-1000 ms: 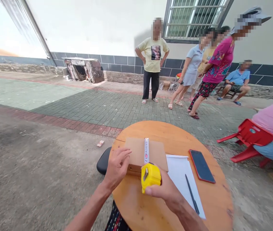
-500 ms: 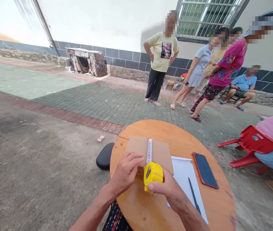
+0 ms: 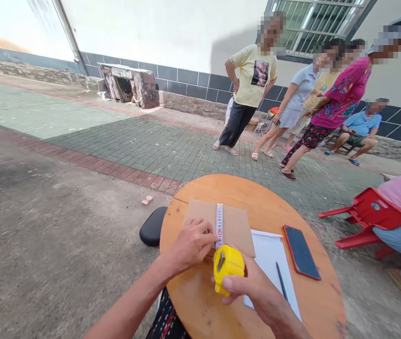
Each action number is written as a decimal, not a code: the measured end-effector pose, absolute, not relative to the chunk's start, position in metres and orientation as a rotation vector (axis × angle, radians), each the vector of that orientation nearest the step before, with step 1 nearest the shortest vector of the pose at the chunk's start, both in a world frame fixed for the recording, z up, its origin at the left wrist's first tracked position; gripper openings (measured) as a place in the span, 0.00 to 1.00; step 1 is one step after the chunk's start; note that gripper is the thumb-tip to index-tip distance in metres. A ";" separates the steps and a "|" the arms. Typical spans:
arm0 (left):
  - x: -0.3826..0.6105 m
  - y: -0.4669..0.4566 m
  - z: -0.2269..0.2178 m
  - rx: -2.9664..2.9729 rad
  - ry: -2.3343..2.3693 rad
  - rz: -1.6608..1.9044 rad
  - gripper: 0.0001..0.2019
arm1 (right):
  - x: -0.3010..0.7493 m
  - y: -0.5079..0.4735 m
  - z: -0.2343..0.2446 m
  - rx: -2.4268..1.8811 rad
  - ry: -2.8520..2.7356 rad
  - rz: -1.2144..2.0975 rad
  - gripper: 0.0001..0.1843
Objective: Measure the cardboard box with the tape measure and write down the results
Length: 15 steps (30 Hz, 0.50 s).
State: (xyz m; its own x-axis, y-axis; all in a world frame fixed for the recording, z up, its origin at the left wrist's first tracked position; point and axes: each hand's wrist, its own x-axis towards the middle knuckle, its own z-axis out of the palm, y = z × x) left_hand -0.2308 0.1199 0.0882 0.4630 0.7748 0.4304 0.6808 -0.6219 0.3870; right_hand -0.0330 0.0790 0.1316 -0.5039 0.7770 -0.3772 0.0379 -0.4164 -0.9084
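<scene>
My right hand (image 3: pixel 253 282) is wrapped round the yellow case of a tape measure (image 3: pixel 229 267), held over the near edge of a brown cardboard piece (image 3: pixel 236 230). From the case the white blade (image 3: pixel 219 219) runs away from me across the cardboard, its numbers facing up. My left hand (image 3: pixel 193 241) lies on the cardboard's near left part, fingers bent and apart, one fingertip stretched to the blade's left edge. Its thumb is mostly hidden. Both hands are above a round wooden table (image 3: pixel 207 310).
White paper (image 3: pixel 274 249) with a black pen (image 3: pixel 282 282) lies right of the cardboard, beside a red-edged phone (image 3: pixel 302 252). A black stool (image 3: pixel 153 227) is at the table's left. A red chair (image 3: pixel 373 212) with a seated person is at right; several people stand beyond.
My right hand has drawn the tape case slightly toward me, so more blade shows. My left hand's fingers have bent, one now reaching the blade. A person in yellow leans further right.
</scene>
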 end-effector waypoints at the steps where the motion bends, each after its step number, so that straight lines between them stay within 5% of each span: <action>1: -0.230 0.120 0.088 2.550 1.280 0.881 0.11 | -0.033 0.075 0.129 -1.156 -1.273 1.948 0.38; 8: -0.229 0.121 0.091 2.540 1.279 0.903 0.10 | -0.044 0.037 0.104 -1.036 -1.121 1.856 0.46; 15: -0.229 0.121 0.094 2.500 1.291 0.899 0.11 | -0.047 0.038 0.096 -1.021 -1.035 1.797 0.40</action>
